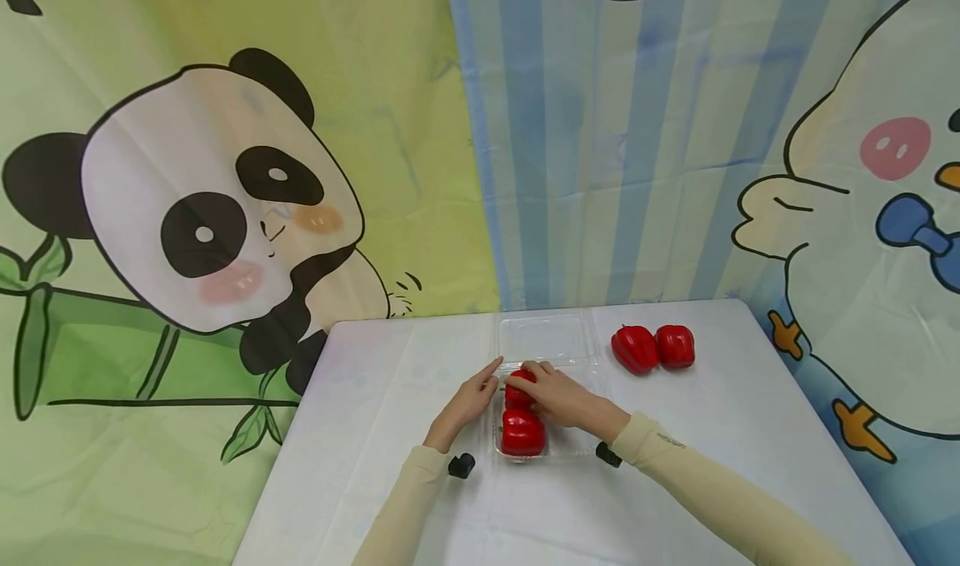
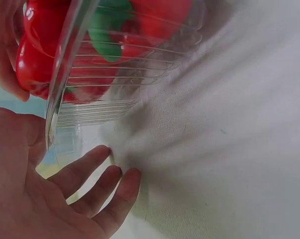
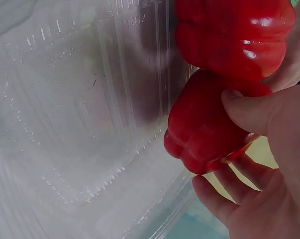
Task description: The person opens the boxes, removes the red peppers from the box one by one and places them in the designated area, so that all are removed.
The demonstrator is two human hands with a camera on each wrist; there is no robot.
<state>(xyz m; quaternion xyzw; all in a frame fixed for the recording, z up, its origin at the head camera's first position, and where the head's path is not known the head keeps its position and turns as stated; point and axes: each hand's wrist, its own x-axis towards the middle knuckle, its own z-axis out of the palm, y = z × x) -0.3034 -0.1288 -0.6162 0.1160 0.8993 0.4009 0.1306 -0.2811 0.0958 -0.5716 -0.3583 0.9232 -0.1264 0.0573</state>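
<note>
Two red bell peppers lie one behind the other along the left side of a clear plastic container (image 1: 576, 443). My right hand (image 1: 564, 398) grips the far pepper (image 3: 204, 119), thumb on one side and fingers on the other. The near pepper (image 1: 522, 433) touches it; in the left wrist view a green stem (image 2: 107, 30) shows through the ribbed wall. My left hand (image 1: 472, 399) is at the container's left edge, its fingers extended and spread outside the wall (image 2: 90, 74). One of its digits meets the rim and is partly hidden.
Two more red bell peppers (image 1: 636, 349) (image 1: 676, 347) sit side by side on the white table (image 1: 390, 466), right of the container. The container's clear lid (image 1: 543, 338) lies folded back at the far table edge. A printed cloth backdrop (image 1: 570, 132) stands behind.
</note>
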